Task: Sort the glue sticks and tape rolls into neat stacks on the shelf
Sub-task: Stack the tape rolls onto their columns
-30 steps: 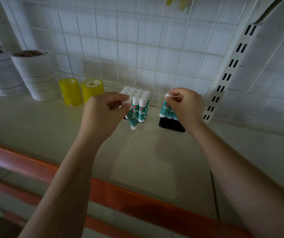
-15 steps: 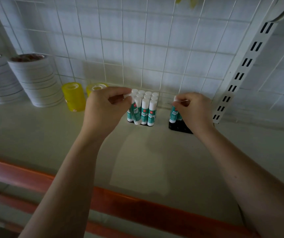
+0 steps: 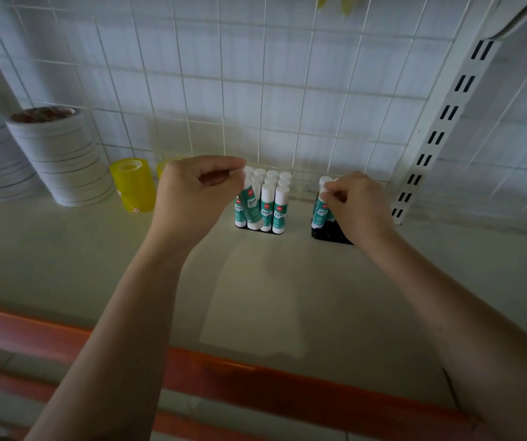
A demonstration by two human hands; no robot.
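Several white-capped teal glue sticks point(image 3: 274, 203) stand packed in a black tray at the back of the shelf point(image 3: 255, 281). My left hand point(image 3: 195, 198) pinches the cap of a tilted glue stick point(image 3: 252, 208) at the pack's front left corner. A second black tray point(image 3: 330, 232) to the right holds a few glue sticks. My right hand point(image 3: 359, 202) pinches the cap of one glue stick point(image 3: 322, 205) there. Two yellow tape rolls point(image 3: 133, 184) stand to the left, the second mostly hidden behind my left hand. Stacks of white tape rolls point(image 3: 61, 157) rise at the far left.
A white wire grid point(image 3: 255, 90) backs the shelf. A slotted white upright point(image 3: 440, 128) slants at the right. An orange rail point(image 3: 255, 377) runs along the shelf's front edge. Bare shelf surface lies between the trays and the rail.
The left-held glue stick has come down into the front left corner of the full pack. My right hand stays on a stick in the right tray. The view moved closer.
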